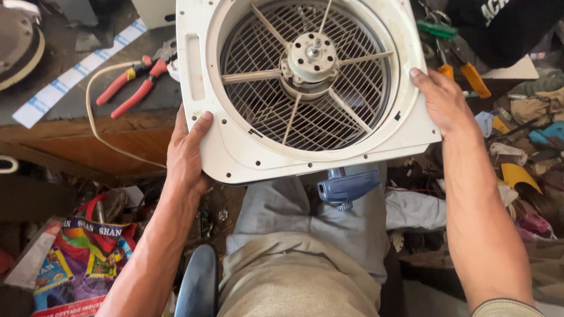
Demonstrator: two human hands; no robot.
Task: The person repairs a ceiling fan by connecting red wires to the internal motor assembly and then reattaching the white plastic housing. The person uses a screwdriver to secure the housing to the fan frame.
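I have both hands on a white fan housing [235,147], a rounded square frame with a wire grille and a small motor hub [311,58] at the centre, spokes running out from it. My left hand [187,154] clamps the lower left corner, thumb over the front face; my right hand [442,101] presses flat along the right edge, fingers curled behind where I cannot see them. The frame is held up over my lap, its top edge leaning toward the worktop [88,111].

I judge this to be the handling or inspection stage: the blade is off and the motor shaft stands bare. The next move calls for a steady 2-handed grip and a tilt without knocking the blue plastic part [346,186] just under the frame's lower edge.

On the dark, worn wooden worktop lie red-handled pliers [132,82], a pale cable [97,126] and a white strip. To the right, orange-handled tools [470,76] and a heap of scraps. A colourful printed bag [82,258] sits on the floor at the left.
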